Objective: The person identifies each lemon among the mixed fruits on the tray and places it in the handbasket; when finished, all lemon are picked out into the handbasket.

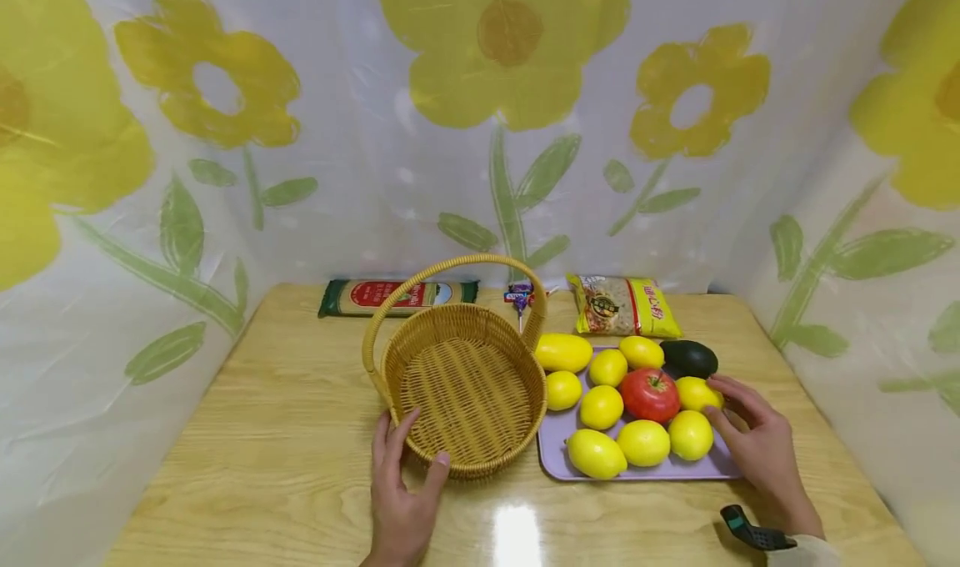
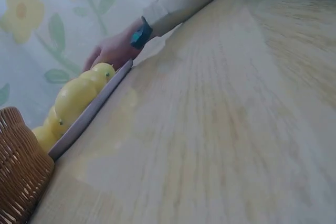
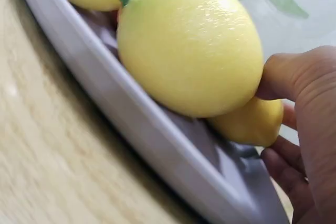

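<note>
A round wicker basket (image 1: 465, 383) with a tall arched handle stands mid-table with nothing inside. My left hand (image 1: 405, 492) rests against its near left side, fingers spread and fairly straight, index fingertip and thumb at the rim. To the right, a purple tray (image 1: 555, 454) bears several lemons, a red apple (image 1: 650, 394), a dark green oval fruit or vegetable (image 1: 688, 358) and a longer yellow fruit (image 1: 564, 353). At the tray's right side my right hand (image 1: 761, 446) pinches a lemon (image 1: 697, 393) between thumb and fingers. Another lemon (image 3: 189, 45) sits just in front of it.
Along the back of the table lie a green noodle packet (image 1: 397, 297), wrapped lollipops (image 1: 519, 296) and a yellow-and-clear food packet (image 1: 626, 306). A flower-printed curtain (image 1: 337, 200) encloses the back and sides. The basket's right side is close against the tray.
</note>
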A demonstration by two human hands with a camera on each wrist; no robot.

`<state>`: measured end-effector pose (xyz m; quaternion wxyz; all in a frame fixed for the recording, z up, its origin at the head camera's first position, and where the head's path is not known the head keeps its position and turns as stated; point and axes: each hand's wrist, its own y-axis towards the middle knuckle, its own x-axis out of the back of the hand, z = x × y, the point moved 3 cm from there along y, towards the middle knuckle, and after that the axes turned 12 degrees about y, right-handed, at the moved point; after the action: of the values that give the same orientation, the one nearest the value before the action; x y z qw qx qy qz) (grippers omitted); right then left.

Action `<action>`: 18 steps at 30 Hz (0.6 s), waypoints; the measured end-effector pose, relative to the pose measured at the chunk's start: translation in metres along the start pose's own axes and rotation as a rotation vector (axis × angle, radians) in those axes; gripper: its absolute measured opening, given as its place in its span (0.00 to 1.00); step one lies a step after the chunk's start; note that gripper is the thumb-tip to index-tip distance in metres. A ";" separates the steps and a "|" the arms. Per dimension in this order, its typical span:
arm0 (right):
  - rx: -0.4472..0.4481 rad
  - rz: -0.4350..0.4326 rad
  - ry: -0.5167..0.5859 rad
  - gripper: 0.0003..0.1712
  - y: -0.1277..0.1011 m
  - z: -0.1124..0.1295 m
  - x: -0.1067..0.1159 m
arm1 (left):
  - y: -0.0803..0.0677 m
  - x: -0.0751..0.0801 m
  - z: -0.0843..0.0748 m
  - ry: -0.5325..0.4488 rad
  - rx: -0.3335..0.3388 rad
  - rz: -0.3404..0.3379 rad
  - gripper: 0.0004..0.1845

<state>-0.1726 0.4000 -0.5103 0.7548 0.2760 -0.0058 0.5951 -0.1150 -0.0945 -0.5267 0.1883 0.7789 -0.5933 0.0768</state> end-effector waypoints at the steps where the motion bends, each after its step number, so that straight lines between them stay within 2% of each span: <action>1: -0.009 -0.001 -0.022 0.24 0.000 0.000 0.000 | 0.000 -0.001 0.000 0.003 -0.004 0.003 0.36; 7: -0.039 0.011 -0.160 0.30 0.001 0.001 -0.002 | 0.001 -0.004 -0.001 0.019 -0.020 -0.012 0.35; 10: -0.034 -0.003 -0.148 0.30 0.003 0.001 -0.003 | 0.002 -0.004 -0.001 0.009 -0.028 -0.025 0.35; 12: -0.059 -0.038 -0.091 0.30 0.003 0.004 0.000 | 0.002 -0.003 -0.001 0.000 -0.026 -0.029 0.35; 15: -0.110 -0.097 0.127 0.28 0.003 0.014 0.006 | 0.001 -0.002 0.000 0.002 -0.017 -0.027 0.35; 17: -0.115 -0.079 0.288 0.27 0.004 0.029 0.006 | 0.000 -0.002 -0.001 0.011 -0.007 -0.024 0.35; 18: -0.103 -0.038 0.342 0.26 0.005 0.038 0.003 | -0.001 -0.001 -0.001 0.016 -0.003 -0.024 0.34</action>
<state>-0.1641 0.3874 -0.4751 0.7689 0.1318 0.0975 0.6180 -0.1146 -0.0933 -0.5264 0.1953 0.7849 -0.5826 0.0800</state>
